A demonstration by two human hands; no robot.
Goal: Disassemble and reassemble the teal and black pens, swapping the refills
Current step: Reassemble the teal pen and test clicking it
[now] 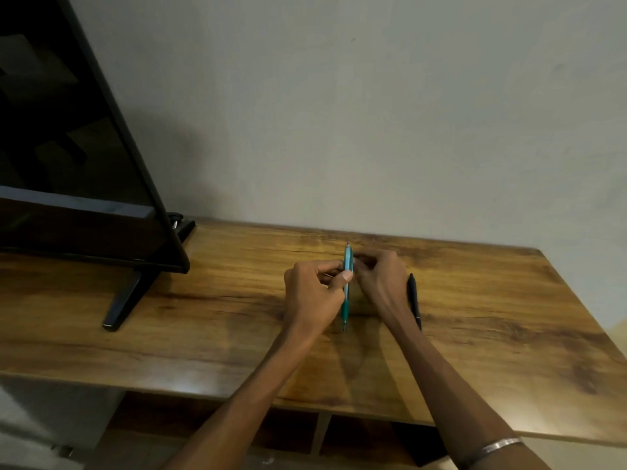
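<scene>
Both hands' fingers (346, 275) around teal pen (348, 266), black pen (414, 300) beside

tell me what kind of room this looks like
Probably a living room or bedroom at home: a flat-screen television stands on a long wooden table with open shelves beneath, set against a plain painted wall.

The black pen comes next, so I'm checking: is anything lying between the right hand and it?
Nothing visible does. The black pen lies on the table right beside the right hand, which, like the left hand, grips the teal pen.
</scene>
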